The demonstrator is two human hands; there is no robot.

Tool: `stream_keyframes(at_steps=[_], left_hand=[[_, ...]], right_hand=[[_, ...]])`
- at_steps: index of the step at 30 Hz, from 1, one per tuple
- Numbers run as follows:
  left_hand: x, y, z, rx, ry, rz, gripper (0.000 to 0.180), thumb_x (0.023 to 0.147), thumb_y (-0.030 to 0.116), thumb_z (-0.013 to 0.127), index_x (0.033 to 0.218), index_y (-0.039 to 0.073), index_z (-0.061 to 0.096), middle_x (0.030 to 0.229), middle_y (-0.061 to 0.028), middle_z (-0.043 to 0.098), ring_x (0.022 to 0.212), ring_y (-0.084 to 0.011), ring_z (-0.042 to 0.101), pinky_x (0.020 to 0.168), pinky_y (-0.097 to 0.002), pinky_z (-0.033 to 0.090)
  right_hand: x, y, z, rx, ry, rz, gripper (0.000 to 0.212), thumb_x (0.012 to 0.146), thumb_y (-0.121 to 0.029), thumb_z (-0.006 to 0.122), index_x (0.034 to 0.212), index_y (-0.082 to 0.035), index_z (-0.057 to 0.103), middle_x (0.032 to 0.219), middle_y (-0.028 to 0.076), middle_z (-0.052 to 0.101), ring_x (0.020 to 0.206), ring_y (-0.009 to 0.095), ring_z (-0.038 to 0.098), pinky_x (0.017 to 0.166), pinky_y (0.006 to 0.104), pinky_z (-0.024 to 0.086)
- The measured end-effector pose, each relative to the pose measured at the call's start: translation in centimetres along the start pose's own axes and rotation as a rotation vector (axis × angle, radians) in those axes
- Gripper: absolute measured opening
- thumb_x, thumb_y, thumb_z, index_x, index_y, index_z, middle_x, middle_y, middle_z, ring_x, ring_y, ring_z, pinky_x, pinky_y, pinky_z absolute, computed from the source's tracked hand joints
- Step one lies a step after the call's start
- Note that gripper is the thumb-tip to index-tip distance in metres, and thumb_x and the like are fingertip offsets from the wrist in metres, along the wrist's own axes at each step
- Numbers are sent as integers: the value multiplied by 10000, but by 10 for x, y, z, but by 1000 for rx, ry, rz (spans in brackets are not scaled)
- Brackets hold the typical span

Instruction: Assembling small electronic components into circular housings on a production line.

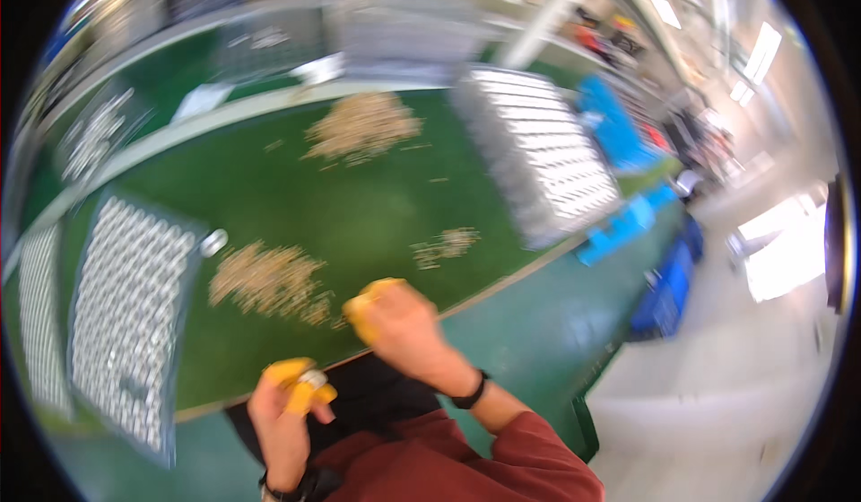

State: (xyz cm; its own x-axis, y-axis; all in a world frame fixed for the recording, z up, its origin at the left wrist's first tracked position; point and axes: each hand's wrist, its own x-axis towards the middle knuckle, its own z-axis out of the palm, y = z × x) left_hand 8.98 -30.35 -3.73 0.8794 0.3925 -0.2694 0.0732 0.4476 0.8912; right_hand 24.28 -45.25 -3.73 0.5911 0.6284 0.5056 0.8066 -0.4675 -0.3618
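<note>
My left hand [282, 421], its fingertips in yellow covers, is closed on a small silvery round part [314, 379] just off the table's front edge. My right hand [402, 327] is over that edge, a little farther away and to the right. Its yellow-covered fingers are curled together, and motion blur hides anything between them. To the left of it on the green mat lies a pile of small tan pieces [269, 279]. A smaller scatter of such pieces [447, 247] lies beyond my right hand.
A tray of silvery round parts [134, 314] stands at the left, with a loose silvery part [213, 243] beside it. Another tan pile [363, 127] lies farther back. A stack of trays [547, 152] occupies the right side. Blue bins [668, 282] are beyond the table's right edge.
</note>
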Motion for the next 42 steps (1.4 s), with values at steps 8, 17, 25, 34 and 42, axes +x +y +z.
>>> stream_keyframes(at_steps=[8,17,25,34,42], left_hand=[[-9,10,5,143,-153,144,314,981,234,527,1202,12,553,1048,-157,653,866,-236,676,615,-285,541],[-14,9,9,170,-100,106,213,964,89,546,1163,19,579,982,-130,653,824,-214,673,576,-271,538],[-9,-9,3,56,60,57,185,899,-9,542,1080,-40,561,945,-160,638,732,-208,661,465,-265,525],[-12,-8,0,-8,-22,50,180,917,-34,531,1091,-49,578,981,-159,651,818,-246,687,528,-284,575],[-16,-8,0,-32,-22,15,174,895,-59,580,1068,-58,583,931,-122,659,787,-193,684,543,-257,571]], right_hand=[[-16,5,2,-37,-22,-15,169,770,-109,635,925,-72,580,898,83,491,830,251,514,738,347,417],[-16,-9,21,-102,-12,97,124,774,-94,599,878,-41,557,899,101,497,878,256,522,774,366,426],[-5,2,5,-127,121,-1,108,764,-166,639,811,-80,594,782,82,563,746,262,562,680,378,456],[-11,3,-5,48,58,216,147,777,-77,708,909,-39,655,836,110,557,760,307,546,682,401,452],[-4,-16,-3,-83,-16,144,197,733,-138,755,852,-51,626,810,106,547,728,301,557,652,399,467]])
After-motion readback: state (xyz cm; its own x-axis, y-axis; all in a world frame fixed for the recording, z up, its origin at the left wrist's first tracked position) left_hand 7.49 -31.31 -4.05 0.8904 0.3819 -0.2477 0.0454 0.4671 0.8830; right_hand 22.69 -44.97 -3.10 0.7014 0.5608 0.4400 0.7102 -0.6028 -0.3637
